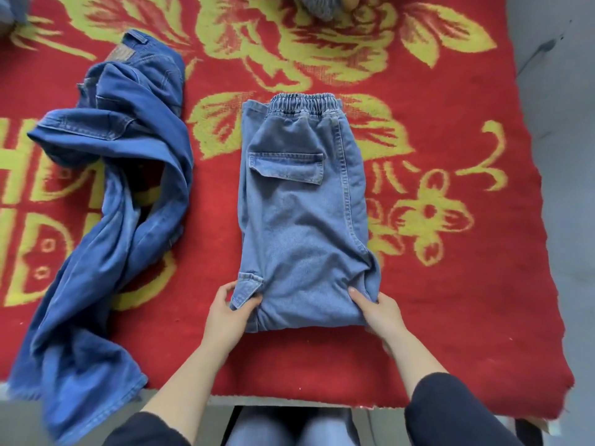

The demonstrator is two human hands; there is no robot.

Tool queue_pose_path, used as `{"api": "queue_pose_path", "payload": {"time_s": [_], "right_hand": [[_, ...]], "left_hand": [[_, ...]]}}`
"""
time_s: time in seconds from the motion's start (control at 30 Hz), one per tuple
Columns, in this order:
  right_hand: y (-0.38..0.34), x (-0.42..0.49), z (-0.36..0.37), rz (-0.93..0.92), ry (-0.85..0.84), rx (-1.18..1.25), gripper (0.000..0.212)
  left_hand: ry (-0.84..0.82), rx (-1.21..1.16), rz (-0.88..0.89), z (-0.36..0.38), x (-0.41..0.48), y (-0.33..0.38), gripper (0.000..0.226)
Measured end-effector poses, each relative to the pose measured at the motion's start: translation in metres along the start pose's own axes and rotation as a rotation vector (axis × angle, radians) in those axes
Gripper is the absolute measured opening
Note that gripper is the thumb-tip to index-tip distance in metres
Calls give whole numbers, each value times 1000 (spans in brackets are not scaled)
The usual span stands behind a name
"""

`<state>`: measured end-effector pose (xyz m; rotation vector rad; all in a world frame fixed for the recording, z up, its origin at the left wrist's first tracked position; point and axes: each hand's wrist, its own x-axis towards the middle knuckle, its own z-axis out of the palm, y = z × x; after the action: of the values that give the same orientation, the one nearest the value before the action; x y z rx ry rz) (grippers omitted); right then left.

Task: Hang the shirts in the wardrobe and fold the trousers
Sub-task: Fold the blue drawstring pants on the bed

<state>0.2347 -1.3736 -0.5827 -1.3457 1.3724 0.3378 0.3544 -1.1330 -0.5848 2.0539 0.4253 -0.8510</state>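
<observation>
Gripping the near corners of the folded light-blue jeans (302, 214): left hand (230, 312), right hand (378, 312) | soft denim rectangle, stretchy waistband (304, 103) at far end, on the fuzzy red flower blanket (450, 284) | dark-blue jeans (112, 194) crumpled beside, left.

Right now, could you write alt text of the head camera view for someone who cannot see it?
A left hand and right hand grip the near corners of folded light blue denim trousers with an elastic waistband, on a red blanket with yellow flowers. Crumpled dark blue jeans lie to their left.
</observation>
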Motion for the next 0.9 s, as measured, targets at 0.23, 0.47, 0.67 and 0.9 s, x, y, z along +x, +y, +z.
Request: {"api": "queue_pose_path", "payload": {"time_s": [0.23, 0.47, 0.67, 0.9], "right_hand": [[0, -4, -6, 44, -14, 75, 11], [11, -54, -61, 320, -248, -316, 19], [4, -90, -106, 460, -434, -522, 24], [-119, -69, -101, 37, -295, -113, 30]], "left_hand": [[52, 272, 28, 9, -18, 4, 40], [-408, 453, -153, -5, -91, -8, 84], [-824, 408, -496, -12, -142, 8, 47], [-570, -64, -339, -55, -106, 120, 5]]}}
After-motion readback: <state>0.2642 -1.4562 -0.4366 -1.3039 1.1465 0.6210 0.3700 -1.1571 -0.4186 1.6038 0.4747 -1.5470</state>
